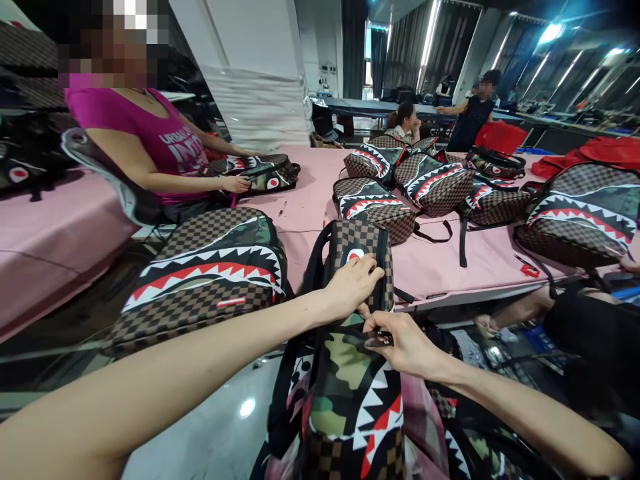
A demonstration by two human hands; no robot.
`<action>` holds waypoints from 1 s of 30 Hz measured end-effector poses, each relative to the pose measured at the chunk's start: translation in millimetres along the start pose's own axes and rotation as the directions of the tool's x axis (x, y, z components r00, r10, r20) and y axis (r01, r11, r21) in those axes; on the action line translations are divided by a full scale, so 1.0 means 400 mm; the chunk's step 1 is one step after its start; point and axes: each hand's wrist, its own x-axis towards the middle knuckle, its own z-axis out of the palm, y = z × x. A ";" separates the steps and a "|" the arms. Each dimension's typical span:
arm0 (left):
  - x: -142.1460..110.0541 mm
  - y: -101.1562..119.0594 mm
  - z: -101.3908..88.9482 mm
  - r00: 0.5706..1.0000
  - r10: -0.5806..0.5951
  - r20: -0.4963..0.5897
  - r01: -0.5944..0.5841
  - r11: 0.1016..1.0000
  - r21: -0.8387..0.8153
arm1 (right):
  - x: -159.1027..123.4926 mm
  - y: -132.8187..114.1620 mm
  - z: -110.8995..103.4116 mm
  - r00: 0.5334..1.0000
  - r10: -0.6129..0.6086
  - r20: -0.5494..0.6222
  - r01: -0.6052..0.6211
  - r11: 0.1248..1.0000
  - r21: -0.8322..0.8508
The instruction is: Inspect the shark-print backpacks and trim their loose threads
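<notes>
A backpack (345, 380) with brown checks, green camouflage and a printed shark mouth lies in front of me, its far end on the pink table. My left hand (354, 287) is closed on its checkered upper part, fingers bent over the panel beside a red and white eye print. Just nearer to me, my right hand (405, 343) pinches a small dark tool (383, 338) against the camouflage edge. Fingers hide most of that tool, so its kind is unclear. Another shark-mouth backpack (210, 273) lies to the left of my hands.
Several similar backpacks (433, 180) crowd the pink table (305, 227) ahead and right. At the left, a person in a magenta shirt (150, 133) handles a bag (273, 173). Red cloth (595, 157) lies at the far right. Another person's dark-clad legs (590, 333) are at right.
</notes>
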 end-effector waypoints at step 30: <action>-0.307 0.176 0.084 0.883 -0.234 -0.407 0.237 0.970 -0.043 | -0.074 0.074 0.066 0.902 -0.422 0.096 0.415 0.779 -0.471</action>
